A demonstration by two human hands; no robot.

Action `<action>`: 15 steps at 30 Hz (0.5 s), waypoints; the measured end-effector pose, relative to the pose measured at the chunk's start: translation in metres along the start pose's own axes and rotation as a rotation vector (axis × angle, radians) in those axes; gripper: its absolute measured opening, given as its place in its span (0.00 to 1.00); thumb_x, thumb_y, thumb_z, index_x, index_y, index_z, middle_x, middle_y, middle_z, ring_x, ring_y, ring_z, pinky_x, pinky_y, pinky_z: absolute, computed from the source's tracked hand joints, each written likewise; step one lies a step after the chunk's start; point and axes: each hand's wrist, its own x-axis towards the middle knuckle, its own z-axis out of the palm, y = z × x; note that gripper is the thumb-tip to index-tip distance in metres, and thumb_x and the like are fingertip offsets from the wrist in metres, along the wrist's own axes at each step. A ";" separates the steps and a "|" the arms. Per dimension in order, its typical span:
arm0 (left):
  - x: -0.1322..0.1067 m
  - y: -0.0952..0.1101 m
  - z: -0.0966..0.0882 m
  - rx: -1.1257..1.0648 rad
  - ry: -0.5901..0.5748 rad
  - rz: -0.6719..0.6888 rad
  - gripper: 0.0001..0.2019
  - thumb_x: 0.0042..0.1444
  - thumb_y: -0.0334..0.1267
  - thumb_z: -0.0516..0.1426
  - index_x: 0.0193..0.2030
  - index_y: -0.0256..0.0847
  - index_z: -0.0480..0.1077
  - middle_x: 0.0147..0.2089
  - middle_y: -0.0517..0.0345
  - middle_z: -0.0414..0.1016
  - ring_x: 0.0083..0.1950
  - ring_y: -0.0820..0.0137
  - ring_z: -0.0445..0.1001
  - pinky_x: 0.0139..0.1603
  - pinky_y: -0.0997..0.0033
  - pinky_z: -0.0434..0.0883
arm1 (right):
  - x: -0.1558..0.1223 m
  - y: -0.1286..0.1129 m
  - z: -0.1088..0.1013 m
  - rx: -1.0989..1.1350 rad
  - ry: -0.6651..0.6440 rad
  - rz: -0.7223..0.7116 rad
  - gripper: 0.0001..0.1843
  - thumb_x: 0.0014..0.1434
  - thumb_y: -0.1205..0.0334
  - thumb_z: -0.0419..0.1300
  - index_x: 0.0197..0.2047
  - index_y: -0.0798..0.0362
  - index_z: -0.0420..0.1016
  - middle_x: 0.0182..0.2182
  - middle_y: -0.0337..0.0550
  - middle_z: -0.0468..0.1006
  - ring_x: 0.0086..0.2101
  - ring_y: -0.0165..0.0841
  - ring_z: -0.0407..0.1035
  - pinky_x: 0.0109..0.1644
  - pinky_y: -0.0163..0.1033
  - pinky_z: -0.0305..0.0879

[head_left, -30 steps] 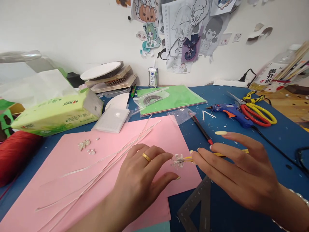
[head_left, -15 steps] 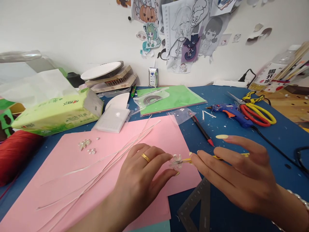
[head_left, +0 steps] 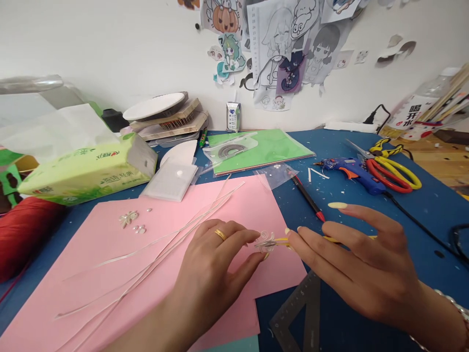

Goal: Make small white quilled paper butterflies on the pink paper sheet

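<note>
My left hand (head_left: 216, 264), with a gold ring on one finger, pinches a small white curled-paper ornament (head_left: 264, 237) between thumb and fingertips. Scroll-like coils show at the ornament's upper and lower sides. My right hand (head_left: 359, 264) is closed on yellow tweezers (head_left: 281, 241). Their grey tips lie across the ornament, and the yellow rear end shows behind the fingers. Beneath the left hand lies pink paper (head_left: 242, 274). Long thin white paper strips (head_left: 161, 254) stretch across it. On its left rest a finished-looking white ornament (head_left: 128, 218) and a small pearl cluster (head_left: 139, 229).
A set square (head_left: 311, 303) lies below the right hand. Behind are a black and red pen (head_left: 308, 198), a blue glue gun (head_left: 353, 173) with its cord, and red-yellow scissors (head_left: 388, 176). Red thread (head_left: 29, 237) and a tissue pack (head_left: 91, 168) stand left; green sheets (head_left: 271, 151) lie farther back.
The white curled ornament has turned a little and shifted slightly left between the fingers. My left thumb has moved up and left with it. The right hand has barely moved.
</note>
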 end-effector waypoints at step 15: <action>0.003 -0.004 0.003 -0.112 -0.120 -0.113 0.07 0.46 0.33 0.59 0.35 0.41 0.71 0.30 0.58 0.74 0.31 0.69 0.71 0.32 0.68 0.69 | 0.005 0.002 0.007 0.110 -0.114 -0.038 0.12 0.56 0.74 0.49 0.40 0.61 0.71 0.30 0.45 0.75 0.31 0.33 0.67 0.38 0.44 0.64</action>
